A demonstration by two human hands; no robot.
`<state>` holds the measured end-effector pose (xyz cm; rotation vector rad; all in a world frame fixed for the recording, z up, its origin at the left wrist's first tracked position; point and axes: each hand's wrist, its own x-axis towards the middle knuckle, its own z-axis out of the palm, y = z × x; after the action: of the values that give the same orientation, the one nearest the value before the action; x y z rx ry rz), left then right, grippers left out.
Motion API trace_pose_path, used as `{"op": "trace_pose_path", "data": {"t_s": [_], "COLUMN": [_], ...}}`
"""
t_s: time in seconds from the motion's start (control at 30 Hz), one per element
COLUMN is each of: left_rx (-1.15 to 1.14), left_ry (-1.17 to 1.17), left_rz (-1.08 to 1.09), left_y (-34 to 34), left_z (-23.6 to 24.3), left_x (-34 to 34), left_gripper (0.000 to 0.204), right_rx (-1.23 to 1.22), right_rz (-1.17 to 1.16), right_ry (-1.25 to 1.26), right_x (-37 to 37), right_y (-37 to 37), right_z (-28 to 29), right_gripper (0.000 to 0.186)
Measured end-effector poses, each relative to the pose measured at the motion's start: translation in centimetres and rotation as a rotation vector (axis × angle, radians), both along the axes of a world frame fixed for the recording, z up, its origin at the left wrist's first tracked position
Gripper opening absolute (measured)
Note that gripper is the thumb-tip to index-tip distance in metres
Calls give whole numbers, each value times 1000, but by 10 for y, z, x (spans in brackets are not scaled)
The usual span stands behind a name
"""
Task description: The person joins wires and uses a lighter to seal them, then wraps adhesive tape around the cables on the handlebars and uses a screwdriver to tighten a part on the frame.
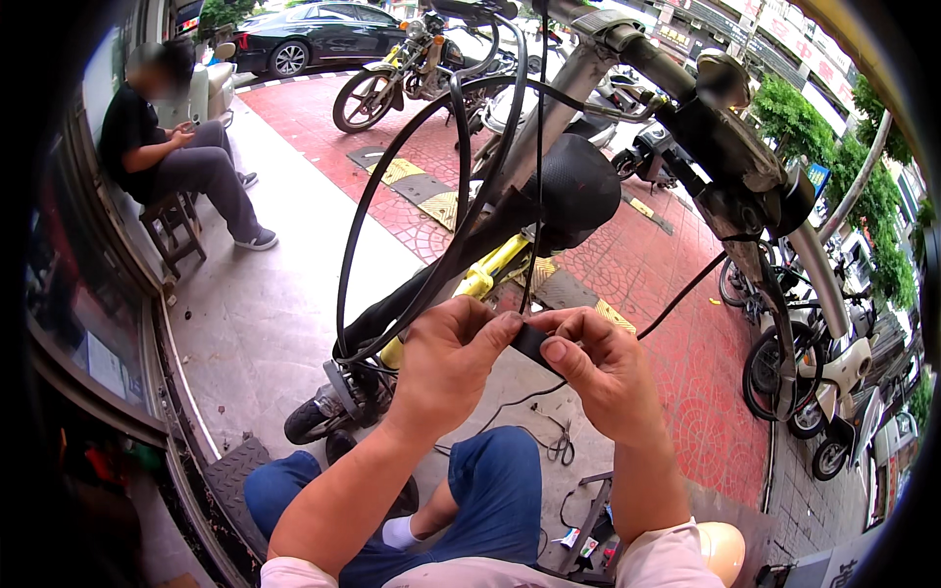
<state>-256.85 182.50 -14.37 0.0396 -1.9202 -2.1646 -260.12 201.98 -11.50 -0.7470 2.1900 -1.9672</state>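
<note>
- The left hand (446, 358) has its thumb and fingers clamped on one end of a small black strip (534, 347).
- The right hand (606, 370) pinches the strip's other end between thumb and fingers; gripping both ends probably steadies so small a piece.
- The strip is in the air between the hands, above the person's blue trousers (497, 480), perhaps for a close look.
- A thin black cable (538, 186) runs down to the fingers; whether it joins the strip is hidden.
- Thicker black cables (351, 225) loop left of it, their stiffness seemingly keeping the curve.
- A wheel (307, 421) sits beyond the left forearm, on the floor (265, 367).
</note>
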Motion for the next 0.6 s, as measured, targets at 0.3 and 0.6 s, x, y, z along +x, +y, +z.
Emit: {"op": "trace_pose_path", "data": {"t_s": [0.3,0.6], "left_rx": [79,-269], "left_ry": [26,185], "left_rz": [112,-26], "left_y": [3,-4], "left_z": [11,16], "left_x": [10,13], "left_gripper": [20,15], "right_rx": [-70,-76], "right_rz": [-1,5], "right_ry": [101,136], "right_x": [3,5], "right_y": [-4,1], "right_z": [-15,-13], "right_gripper": [32,34]}}
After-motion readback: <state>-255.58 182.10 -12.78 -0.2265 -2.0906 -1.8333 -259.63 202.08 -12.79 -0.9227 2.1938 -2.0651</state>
